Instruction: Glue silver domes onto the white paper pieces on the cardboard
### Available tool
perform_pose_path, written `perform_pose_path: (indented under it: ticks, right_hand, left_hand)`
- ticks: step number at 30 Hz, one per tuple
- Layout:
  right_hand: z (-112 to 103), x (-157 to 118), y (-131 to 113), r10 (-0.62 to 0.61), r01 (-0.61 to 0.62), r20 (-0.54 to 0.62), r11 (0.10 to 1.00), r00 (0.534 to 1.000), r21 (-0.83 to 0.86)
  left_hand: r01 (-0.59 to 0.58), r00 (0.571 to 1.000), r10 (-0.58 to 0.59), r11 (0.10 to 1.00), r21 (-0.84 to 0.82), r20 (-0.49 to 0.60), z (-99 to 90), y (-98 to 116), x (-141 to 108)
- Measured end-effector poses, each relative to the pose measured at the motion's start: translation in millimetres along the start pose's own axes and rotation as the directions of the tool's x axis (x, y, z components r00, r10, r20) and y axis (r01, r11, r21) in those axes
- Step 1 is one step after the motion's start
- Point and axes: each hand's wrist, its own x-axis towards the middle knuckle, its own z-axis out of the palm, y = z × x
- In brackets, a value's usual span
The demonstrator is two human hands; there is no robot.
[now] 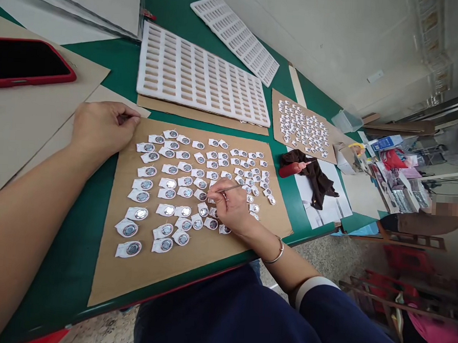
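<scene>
A brown cardboard sheet (pixel 202 249) lies on the green table, carrying many small white tabs with round silvery discs. My right hand (pixel 231 205) is over its middle, closed around a thin pen-like metal tool (pixel 230 188). The working end meets a white tab with a disc (pixel 200 195) or is just beside it; my fingers partly hide it. My left hand (pixel 103 126) rests by the sheet's far left corner, fingers curled and thumb against the index finger. What that pinch holds, if anything, is hidden.
Two white slotted foam trays (pixel 203 75) lie beyond the sheet. Further right are a second cardboard with small tabs (pixel 276 117), a red squeeze bottle (pixel 290 169) and a dark cloth (pixel 320 186). A red-cased phone (pixel 27 61) lies far left. Another person (pixel 414 227) sits at right.
</scene>
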Motion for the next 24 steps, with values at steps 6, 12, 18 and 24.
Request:
perform_pose_path:
  ticks: [6,12,18,24]
  right_hand:
    - [-9.9,4.8,-3.2,0.151,-0.152,0.060,0.988,0.987,0.016]
    - [-4.3,15.4,2.2,0.162,-0.162,-0.026,0.987,0.986,0.004]
    - [5.0,15.9,8.2,0.163,-0.164,-0.033,0.986,0.986,-0.037]
    - [4.6,13.6,10.7,0.199,-0.200,-0.044,0.979,0.979,-0.036]
  left_hand:
    - [0.040,0.998,-0.041,0.999,0.012,0.040,-6.3,4.5,-1.7]
    - [0.019,0.999,-0.020,1.000,0.008,0.043,-6.2,1.9,-0.1]
    - [0.011,0.999,-0.010,1.000,-0.013,0.039,-5.7,-1.8,1.0]
    - [0.020,0.999,-0.019,1.000,-0.019,0.037,-4.9,-0.1,0.0]
